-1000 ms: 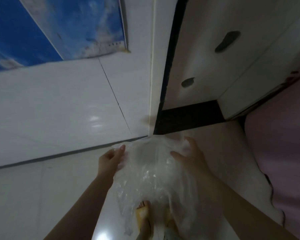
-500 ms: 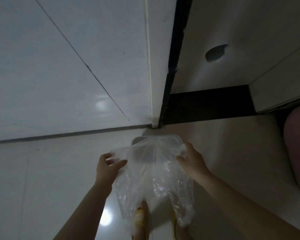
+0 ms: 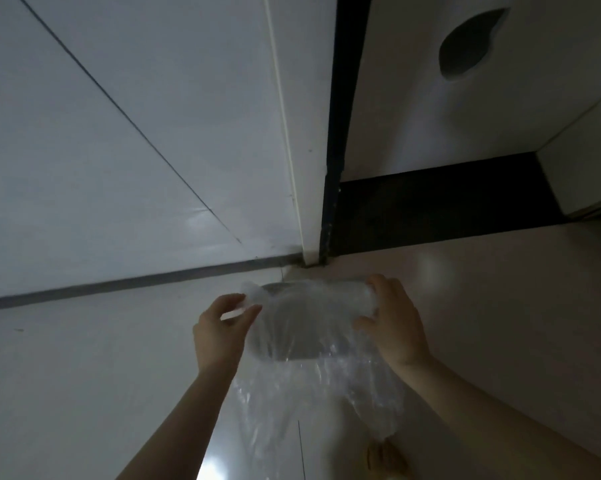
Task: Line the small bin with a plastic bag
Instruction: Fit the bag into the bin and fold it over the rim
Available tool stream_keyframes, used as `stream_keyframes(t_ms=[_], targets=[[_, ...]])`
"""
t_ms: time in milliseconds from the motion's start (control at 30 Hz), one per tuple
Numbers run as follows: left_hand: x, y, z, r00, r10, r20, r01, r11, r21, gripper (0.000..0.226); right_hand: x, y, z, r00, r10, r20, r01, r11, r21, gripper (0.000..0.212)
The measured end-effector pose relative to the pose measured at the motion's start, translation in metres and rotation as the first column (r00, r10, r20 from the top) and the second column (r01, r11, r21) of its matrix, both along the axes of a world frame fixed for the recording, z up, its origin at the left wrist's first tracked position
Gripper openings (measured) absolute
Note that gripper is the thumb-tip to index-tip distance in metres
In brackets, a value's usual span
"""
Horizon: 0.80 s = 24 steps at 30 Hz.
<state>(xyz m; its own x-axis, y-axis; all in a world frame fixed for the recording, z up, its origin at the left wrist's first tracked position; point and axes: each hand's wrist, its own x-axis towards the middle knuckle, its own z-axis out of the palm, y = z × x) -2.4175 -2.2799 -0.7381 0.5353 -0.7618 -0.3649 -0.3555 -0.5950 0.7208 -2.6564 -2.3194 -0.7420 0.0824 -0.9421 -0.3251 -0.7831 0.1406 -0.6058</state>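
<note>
A clear plastic bag (image 3: 313, 386) hangs between my hands, its mouth stretched wide. My left hand (image 3: 223, 327) pinches the bag's left rim between thumb and fingers. My right hand (image 3: 392, 323) grips the right rim. Through the film I see a small grey bin (image 3: 292, 327) standing on the floor near the wall corner, with the bag's mouth held over its top. The lower part of the bag trails down toward me in loose folds.
A white tiled wall (image 3: 119, 168) rises on the left and a white cabinet (image 3: 465, 109) with a cut-out handle on the right, above a dark plinth (image 3: 430, 206). The floor (image 3: 67, 393) is glossy pale tile. My foot (image 3: 385, 459) shows at the bottom.
The view has dropped and closed in on the corner. My hands have spread the bag's mouth wider and moved it forward over the bin.
</note>
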Motion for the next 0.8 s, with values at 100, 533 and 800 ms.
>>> stream_keyframes(t_ms=[100,533,800], targets=[[0.003,-0.004,-0.027,0.984,-0.171,0.048,0.173,0.983,-0.051,0.041,0.000,-0.003,-0.024,0.984,0.090,-0.151,-0.103,0.991,-0.084,0.049],[0.013,-0.018,-0.049,0.541,-0.580,0.609,0.740,0.673,-0.016,0.023,0.000,-0.017,-0.059,0.913,0.218,-0.345,-0.304,0.928,-0.216,0.032],[0.019,0.080,-0.045,0.872,-0.391,0.294,0.450,0.877,-0.168,0.107,-0.041,0.049,-0.028,0.972,0.232,0.025,-0.227,0.966,-0.123,0.073]])
